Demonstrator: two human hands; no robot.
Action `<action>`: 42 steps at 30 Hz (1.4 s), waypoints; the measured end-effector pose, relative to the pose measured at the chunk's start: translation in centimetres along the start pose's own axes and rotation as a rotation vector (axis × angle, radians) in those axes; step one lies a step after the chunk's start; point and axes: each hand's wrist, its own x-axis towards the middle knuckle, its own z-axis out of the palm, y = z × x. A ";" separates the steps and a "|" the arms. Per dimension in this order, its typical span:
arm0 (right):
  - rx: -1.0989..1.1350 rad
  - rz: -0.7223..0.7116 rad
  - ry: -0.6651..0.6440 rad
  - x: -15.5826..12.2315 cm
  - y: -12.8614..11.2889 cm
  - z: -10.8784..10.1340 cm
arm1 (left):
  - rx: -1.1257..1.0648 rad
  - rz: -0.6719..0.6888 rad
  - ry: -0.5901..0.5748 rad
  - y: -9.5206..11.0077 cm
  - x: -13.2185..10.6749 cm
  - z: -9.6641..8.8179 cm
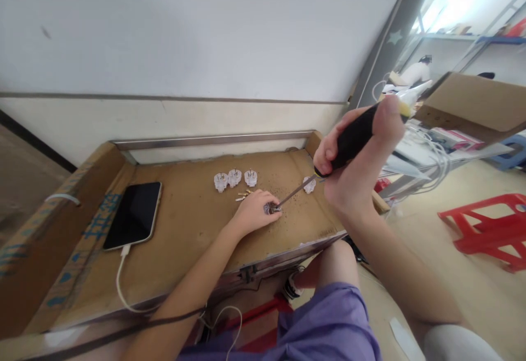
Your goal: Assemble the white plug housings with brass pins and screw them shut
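Observation:
My right hand [361, 147] is wrapped round the black handle of a screwdriver [296, 190], held up at a slant. Its long shaft runs down and left to a small plug part [271, 208] that my left hand [257, 211] pinches against the cardboard. The fingers partly hide that part, and the tip touches it or sits very near. Small brass pins [243, 195] lie just behind my left hand. Farther back, white plug pieces [234, 177] with upright pins form a short row. One more white plug piece [309, 184] lies near my right hand.
A cardboard-lined tray [184, 207] with raised sides covers the work surface. To the left lies a phone [135, 214] with a white cable [119, 279]. A cluttered table with a cardboard box [472, 101] and a red plastic stool [489, 229] are on the right.

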 end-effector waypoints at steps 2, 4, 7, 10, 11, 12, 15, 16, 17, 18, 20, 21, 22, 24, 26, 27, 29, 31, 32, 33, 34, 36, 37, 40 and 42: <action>-0.009 0.011 -0.001 0.0 0.4 -0.1 | -0.003 -0.002 -0.007 -0.1 0.0 0.0; -0.009 0.008 0.002 0.2 0.4 -0.2 | -0.006 -0.004 -0.002 0.0 0.0 0.0; 0.001 -0.024 0.003 0.5 0.2 -0.2 | -0.005 0.000 0.000 0.1 0.0 0.0; 0.047 -0.023 -0.001 0.6 0.3 -0.2 | -0.001 0.007 -0.002 0.1 0.0 0.0; 0.066 -0.012 -0.003 0.6 0.4 -0.2 | 0.001 0.007 0.000 0.1 0.0 0.0; 0.084 0.002 -0.005 0.6 0.5 -0.2 | 0.003 0.006 0.000 0.0 0.0 0.0; 0.104 0.026 -0.008 0.5 0.8 -0.2 | 0.007 0.010 0.001 -0.1 0.0 0.1; 0.104 0.025 -0.006 0.5 0.8 -0.3 | 0.007 0.008 0.002 -0.1 0.0 0.1; 0.102 0.019 -0.001 0.5 0.8 -0.3 | 0.006 0.007 0.004 -0.1 0.0 0.1; 0.101 0.010 0.002 0.5 0.7 -0.3 | 0.006 0.007 0.003 -0.1 0.0 0.1; 0.101 -0.012 0.007 0.5 0.5 -0.2 | 0.005 0.010 -0.004 -0.1 0.0 0.1; 0.102 -0.020 0.006 0.5 0.4 -0.2 | 0.005 0.012 -0.006 0.0 0.0 0.0; 0.103 -0.024 0.004 0.6 0.4 -0.2 | 0.004 0.013 -0.007 0.0 0.0 0.0; 0.103 -0.016 0.002 0.6 0.4 -0.2 | 0.001 0.007 -0.005 0.0 0.1 0.0; 0.101 -0.003 0.002 0.7 0.5 -0.1 | -0.002 0.000 -0.004 0.0 0.1 0.0; 0.102 -0.002 0.004 0.7 0.5 -0.1 | -0.002 0.000 -0.006 0.0 0.1 0.0; 0.108 -0.008 0.008 0.7 0.7 -0.1 | 0.003 0.000 -0.012 0.0 0.1 0.0; 0.117 -0.015 0.012 0.7 0.8 -0.1 | 0.009 0.005 -0.011 0.0 0.1 0.1; 0.117 -0.019 0.012 0.7 0.8 -0.1 | 0.010 0.007 -0.008 0.0 0.1 0.1; 0.115 -0.022 0.006 0.7 0.8 -0.1 | 0.011 0.008 -0.004 0.0 0.1 0.1; 0.106 -0.021 -0.010 0.7 0.8 -0.1 | 0.012 0.009 -0.001 0.0 0.1 0.2; 0.056 -0.012 -0.079 0.8 0.5 -0.1 | 0.015 0.009 0.000 0.0 0.1 0.2; 0.021 -0.009 -0.120 1.0 0.3 -0.1 | 0.015 0.010 -0.003 0.0 0.1 0.1; -0.053 -0.037 -0.216 1.7 -0.2 -0.2 | 0.011 0.019 -0.023 0.0 0.1 0.0; -0.038 -0.043 -0.302 2.2 -0.5 -0.2 | 0.009 0.024 -0.036 -0.1 0.2 0.0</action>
